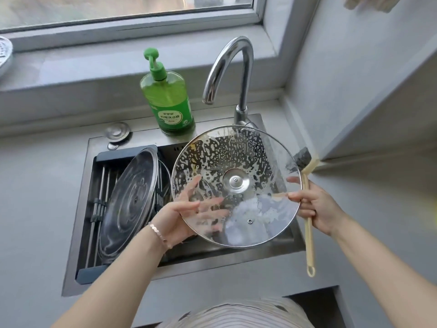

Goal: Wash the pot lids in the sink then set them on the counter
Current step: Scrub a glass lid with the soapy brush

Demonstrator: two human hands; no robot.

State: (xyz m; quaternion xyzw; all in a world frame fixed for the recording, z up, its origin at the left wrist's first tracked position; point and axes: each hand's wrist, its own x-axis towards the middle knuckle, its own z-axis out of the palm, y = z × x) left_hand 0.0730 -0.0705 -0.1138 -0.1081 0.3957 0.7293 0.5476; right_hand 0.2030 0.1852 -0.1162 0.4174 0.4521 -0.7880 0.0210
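The sink (212, 256) fills the middle, and over it tilts the glass lid (248, 162), streaked with suds. A steel lid (127, 204) leans in the rack (101, 183) on the sink's left side. The left hand (175, 216) lies flat beneath the glass, fingers straight and spread, cradling rather than clutching. The right hand (319, 209) is wrapped round the brush (308, 237), bristles up beyond the lid's far rim. Scrubbing looks to be the step. It's best to keep the lid low over the basin, brush from rim to centre, then rinse under the faucet (227, 67).
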